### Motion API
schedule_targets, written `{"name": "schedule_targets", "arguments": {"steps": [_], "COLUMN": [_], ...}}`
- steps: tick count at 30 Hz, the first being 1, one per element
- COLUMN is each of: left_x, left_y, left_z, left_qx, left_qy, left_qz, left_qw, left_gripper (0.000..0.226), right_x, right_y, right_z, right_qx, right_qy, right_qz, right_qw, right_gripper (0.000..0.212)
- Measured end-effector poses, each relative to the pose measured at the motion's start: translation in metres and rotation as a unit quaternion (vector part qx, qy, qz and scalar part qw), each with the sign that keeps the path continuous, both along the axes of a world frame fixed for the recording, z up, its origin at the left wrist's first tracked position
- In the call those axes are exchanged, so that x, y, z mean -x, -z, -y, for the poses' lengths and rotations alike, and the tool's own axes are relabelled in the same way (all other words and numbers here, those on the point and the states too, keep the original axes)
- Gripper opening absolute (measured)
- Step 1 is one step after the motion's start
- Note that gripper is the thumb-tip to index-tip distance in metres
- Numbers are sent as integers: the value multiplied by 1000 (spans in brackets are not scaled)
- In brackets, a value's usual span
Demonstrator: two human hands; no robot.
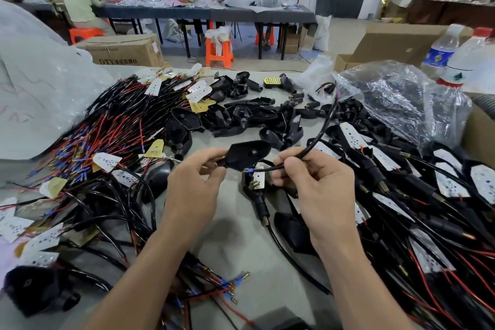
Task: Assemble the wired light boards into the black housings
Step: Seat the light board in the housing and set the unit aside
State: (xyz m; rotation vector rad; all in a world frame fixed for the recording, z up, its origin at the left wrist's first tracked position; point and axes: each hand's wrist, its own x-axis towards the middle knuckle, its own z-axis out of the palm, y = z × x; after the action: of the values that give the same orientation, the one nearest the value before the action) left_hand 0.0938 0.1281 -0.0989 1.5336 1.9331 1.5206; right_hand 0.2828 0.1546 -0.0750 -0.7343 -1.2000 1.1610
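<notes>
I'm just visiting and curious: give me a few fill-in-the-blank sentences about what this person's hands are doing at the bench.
The left hand holds a housing coloured ____.
The right hand pinches a black cable whose end sleeve is ____.
The loose wires heaped on the left are black and ____.
The stool across the aisle is ____.
Missing words: black; blue; red; orange.

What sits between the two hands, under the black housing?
Head view: a small white light board and, just above it, the blue-tipped end of the black cable the right hand holds.
</notes>
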Motion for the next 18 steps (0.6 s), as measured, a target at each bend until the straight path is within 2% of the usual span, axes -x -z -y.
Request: {"name": "schedule_targets", "arguments": {"steps": [5, 10, 15, 18], "left_x": [-7, -15, -21, -19], "left_y": [-8, -10, -13, -14], "left_z": [1, 4, 4, 4], "left_qx": [-21, -25, -28, -22], "left_qy": [79, 131, 166, 196], "left_qz": [70, 81, 200, 325], "left_qw": [994, 988, 965, 925], "left_gripper": [55, 48, 30, 22], "right_x": [1, 2, -4, -6], "right_y": [-1, -2, -4, -2], "right_z": [3, 5, 5, 3], "right_qx": [-3, 19, 58, 41], "right_qy": [7, 1, -45, -14], "right_qz": [2, 11, -32, 45], "right_qw": [1000, 1000, 997, 998], "right_gripper": [37, 28, 28, 27]}}
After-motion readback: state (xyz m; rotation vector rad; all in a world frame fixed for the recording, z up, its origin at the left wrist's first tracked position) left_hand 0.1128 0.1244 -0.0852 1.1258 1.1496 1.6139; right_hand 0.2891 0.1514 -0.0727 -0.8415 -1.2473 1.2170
